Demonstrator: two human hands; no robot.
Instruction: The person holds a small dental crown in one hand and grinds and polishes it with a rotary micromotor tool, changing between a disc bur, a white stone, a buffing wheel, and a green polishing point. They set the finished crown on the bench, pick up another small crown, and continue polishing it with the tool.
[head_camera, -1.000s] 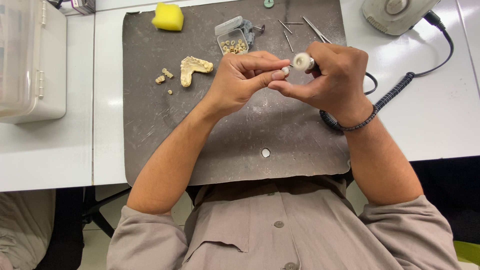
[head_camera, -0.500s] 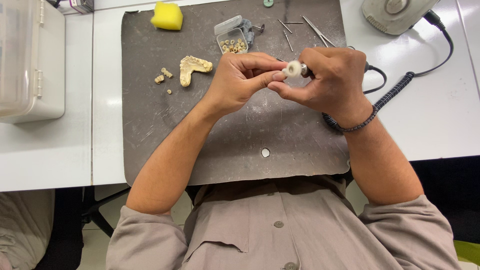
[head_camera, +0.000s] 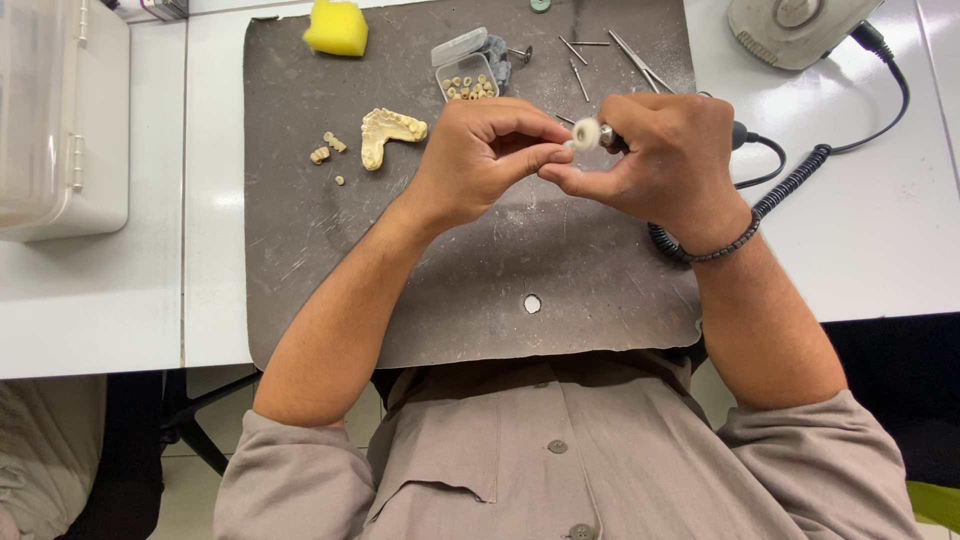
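You get bright, even overhead light | soft glare on the white bench (head_camera: 870, 230) | sharp focus | faint shadows.

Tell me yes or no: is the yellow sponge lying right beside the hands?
No, the yellow sponge lies at the far left corner of the grey mat, well apart from the left hand and right hand.

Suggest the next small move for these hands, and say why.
Probably ease the white polishing wheel lightly onto the small piece pinched in the left hand: the right hand grips the handpiece, and its wheel sits right beside those fingertips.
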